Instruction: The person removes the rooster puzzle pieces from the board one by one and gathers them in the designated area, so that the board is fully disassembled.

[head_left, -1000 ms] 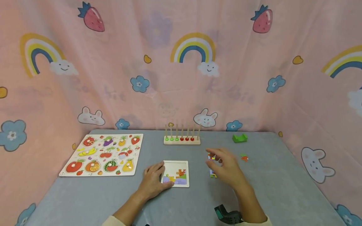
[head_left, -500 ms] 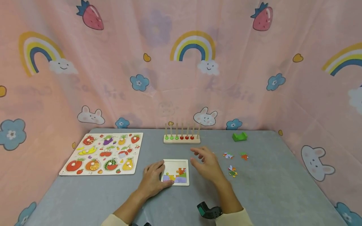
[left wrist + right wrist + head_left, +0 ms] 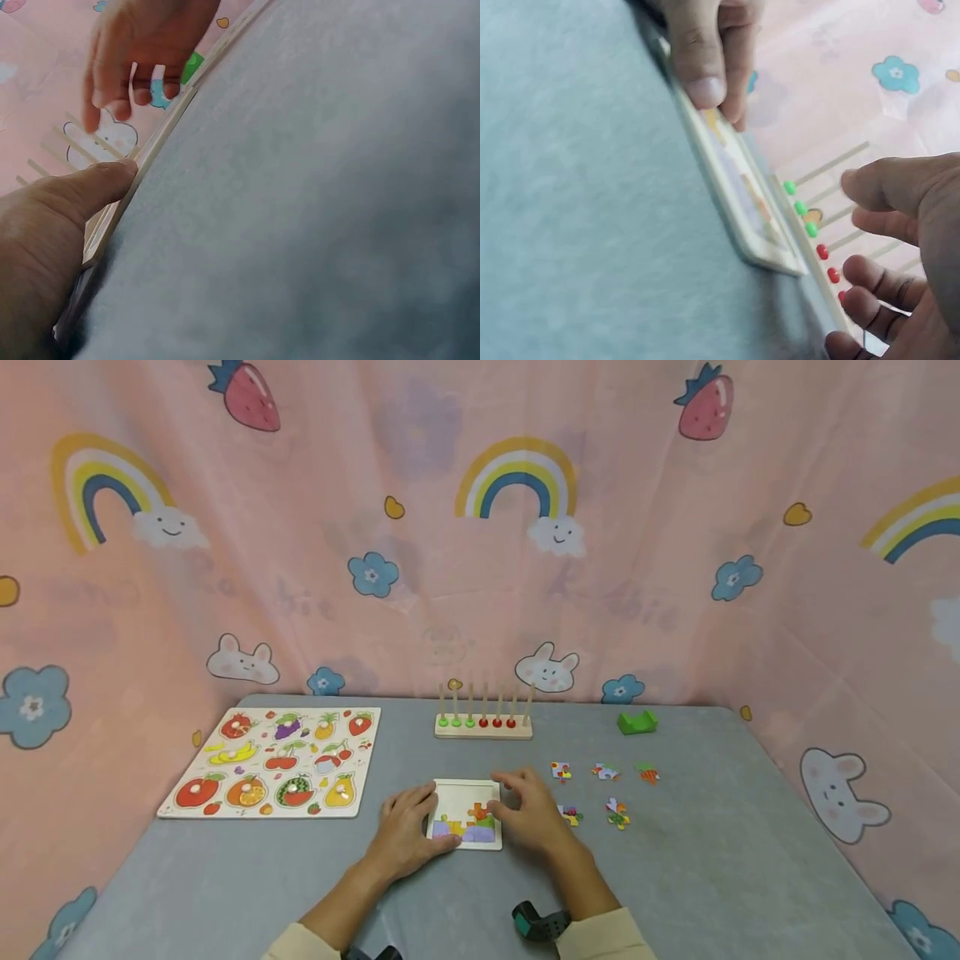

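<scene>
In the head view a small square puzzle tray lies on the table, with joined jigsaw pieces along its near side and lower right. My left hand holds the tray by its left side, thumb on the near rim and fingers at the far left corner. My right hand is over the tray's right edge. The right wrist view shows its thumb and loosely bent fingers apart, with nothing between them. Loose jigsaw pieces lie right of that hand, among them a carrot piece and a multicoloured one.
A fruit peg board lies at the left. At the back stand a wooden peg rack with green and red beads and a green block. A pink patterned curtain rises behind the grey table.
My right hand has moved left from the loose pieces to the tray's right edge, bringing those pieces into view. The left hand stays on the tray.
</scene>
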The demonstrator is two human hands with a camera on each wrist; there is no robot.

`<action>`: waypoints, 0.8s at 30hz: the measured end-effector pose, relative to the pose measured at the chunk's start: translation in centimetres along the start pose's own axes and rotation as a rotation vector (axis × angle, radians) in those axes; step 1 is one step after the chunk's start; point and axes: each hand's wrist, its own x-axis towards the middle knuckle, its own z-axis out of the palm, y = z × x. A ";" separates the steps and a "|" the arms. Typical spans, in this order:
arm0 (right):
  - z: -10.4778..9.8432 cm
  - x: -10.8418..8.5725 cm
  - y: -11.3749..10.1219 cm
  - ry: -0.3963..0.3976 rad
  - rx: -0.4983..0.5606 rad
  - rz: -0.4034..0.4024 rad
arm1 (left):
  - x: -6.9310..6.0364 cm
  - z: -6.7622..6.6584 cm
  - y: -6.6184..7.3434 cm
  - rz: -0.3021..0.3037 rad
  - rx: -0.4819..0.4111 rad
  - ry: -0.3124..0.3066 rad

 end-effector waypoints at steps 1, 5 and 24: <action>0.1 0.0 0.2 -0.017 -0.019 0.009 | 0.0 0.0 0.0 0.002 0.000 0.000; 0.4 -0.2 0.5 -0.090 -0.137 0.009 | 0.1 0.1 -0.1 0.012 0.008 0.001; 1.1 -0.4 0.4 -0.087 -0.187 -0.088 | 0.0 0.1 -0.1 0.025 -0.001 0.011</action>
